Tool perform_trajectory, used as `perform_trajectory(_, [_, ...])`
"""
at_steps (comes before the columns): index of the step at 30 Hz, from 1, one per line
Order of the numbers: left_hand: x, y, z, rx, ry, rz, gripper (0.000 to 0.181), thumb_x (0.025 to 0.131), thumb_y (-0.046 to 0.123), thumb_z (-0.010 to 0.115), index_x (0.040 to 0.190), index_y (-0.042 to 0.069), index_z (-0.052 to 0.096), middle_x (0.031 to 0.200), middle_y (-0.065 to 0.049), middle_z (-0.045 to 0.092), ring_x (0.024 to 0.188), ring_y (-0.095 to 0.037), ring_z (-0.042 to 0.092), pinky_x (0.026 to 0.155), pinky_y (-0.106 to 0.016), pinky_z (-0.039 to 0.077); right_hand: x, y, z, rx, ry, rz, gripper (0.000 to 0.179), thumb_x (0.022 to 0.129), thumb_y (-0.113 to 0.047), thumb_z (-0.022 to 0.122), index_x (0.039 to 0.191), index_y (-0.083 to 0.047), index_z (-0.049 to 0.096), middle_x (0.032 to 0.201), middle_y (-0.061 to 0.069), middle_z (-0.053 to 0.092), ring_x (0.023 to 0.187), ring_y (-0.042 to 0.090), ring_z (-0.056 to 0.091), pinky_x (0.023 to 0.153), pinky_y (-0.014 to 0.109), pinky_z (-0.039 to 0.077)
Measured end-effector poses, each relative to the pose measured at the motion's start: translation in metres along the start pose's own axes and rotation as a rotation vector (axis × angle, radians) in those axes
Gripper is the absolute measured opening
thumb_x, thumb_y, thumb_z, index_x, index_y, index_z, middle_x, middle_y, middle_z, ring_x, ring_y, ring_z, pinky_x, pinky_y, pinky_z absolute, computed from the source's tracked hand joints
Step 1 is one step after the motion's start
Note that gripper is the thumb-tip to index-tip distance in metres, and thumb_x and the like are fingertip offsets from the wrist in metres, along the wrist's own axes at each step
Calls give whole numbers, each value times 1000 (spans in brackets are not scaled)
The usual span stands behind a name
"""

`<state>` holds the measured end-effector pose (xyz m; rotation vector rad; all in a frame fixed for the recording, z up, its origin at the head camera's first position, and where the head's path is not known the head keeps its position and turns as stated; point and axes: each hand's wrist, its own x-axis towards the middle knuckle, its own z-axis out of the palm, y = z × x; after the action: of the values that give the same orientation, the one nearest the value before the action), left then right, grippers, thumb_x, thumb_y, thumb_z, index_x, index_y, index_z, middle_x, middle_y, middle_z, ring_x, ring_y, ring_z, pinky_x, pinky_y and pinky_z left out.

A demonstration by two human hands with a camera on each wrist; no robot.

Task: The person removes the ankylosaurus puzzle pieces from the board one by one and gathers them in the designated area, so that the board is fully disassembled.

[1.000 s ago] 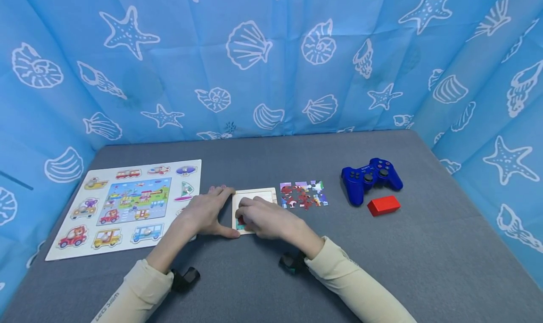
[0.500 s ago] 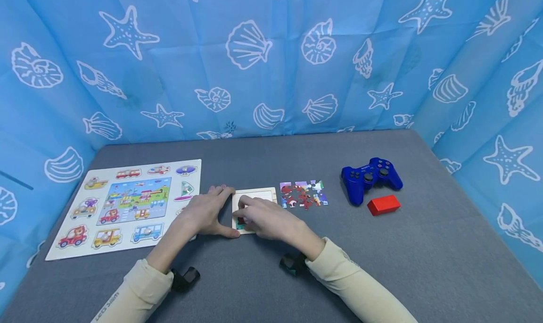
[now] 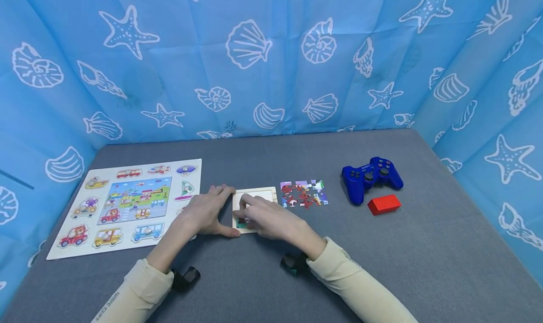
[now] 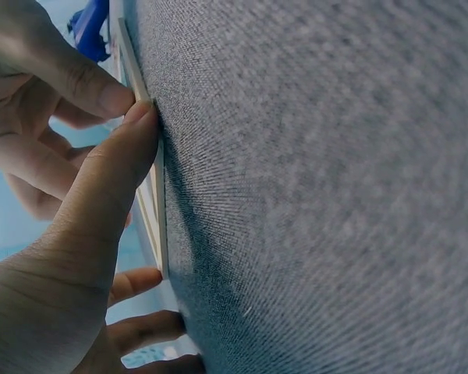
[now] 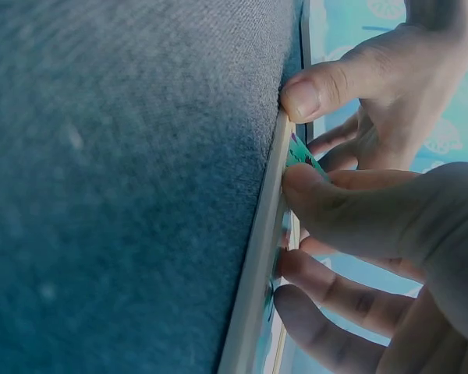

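Observation:
A small square wooden puzzle tray [image 3: 269, 190] lies on the grey table in the head view. My left hand [image 3: 206, 211] holds its left side, thumb at the near corner and a fingertip at the far corner. Over the tray, my right hand [image 3: 271, 219] pinches a green puzzle piece [image 5: 299, 154] between thumb and forefinger. That piece stands tilted at the tray's edge in the right wrist view, mostly hidden by my fingers. To the tray's right lies a group of loose, partly joined jigsaw pieces [image 3: 302, 194] with red and purple print.
A large white peg puzzle board [image 3: 102, 244] with vehicle pieces lies on the left. On the right are a blue game controller [image 3: 368, 177] and a red block [image 3: 383, 204]. A blue shell-print curtain [image 3: 271, 82] stands behind the table [image 3: 331, 158].
My right hand shifts very slightly over the tray, and its forefinger bends a little more. Less red print shows beneath it. My left hand stays at the tray's edge.

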<state>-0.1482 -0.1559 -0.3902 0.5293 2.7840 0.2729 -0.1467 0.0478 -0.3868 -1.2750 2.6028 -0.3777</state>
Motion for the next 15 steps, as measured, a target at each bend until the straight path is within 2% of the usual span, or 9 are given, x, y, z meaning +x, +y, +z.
perform_trajectory(6, [0, 1, 0, 6, 1, -8, 108, 70, 67, 84, 152, 12, 42, 159, -27, 41, 145, -53, 40, 110, -67, 43, 1, 2, -1, 37, 18, -11, 33, 98, -4, 67, 128, -13, 72, 121, 5, 66, 93, 12, 61, 77, 23, 54])
perform_trajectory(11, [0, 1, 1, 14, 12, -5, 109, 69, 68, 85, 151, 11, 42, 158, -27, 42, 144, -54, 41, 109, -67, 44, 1, 2, -1, 39, 25, -24, 32, 99, -3, 64, 129, -12, 72, 123, 5, 67, 97, 12, 63, 80, 26, 56])
perform_trajectory(15, [-1, 0, 2, 13, 21, 0, 108, 69, 68, 85, 151, 12, 42, 158, -27, 42, 144, -54, 41, 109, -67, 45, 1, 2, -1, 35, 27, -19, 32, 99, -3, 65, 128, -13, 73, 120, 4, 68, 93, 11, 61, 79, 25, 55])
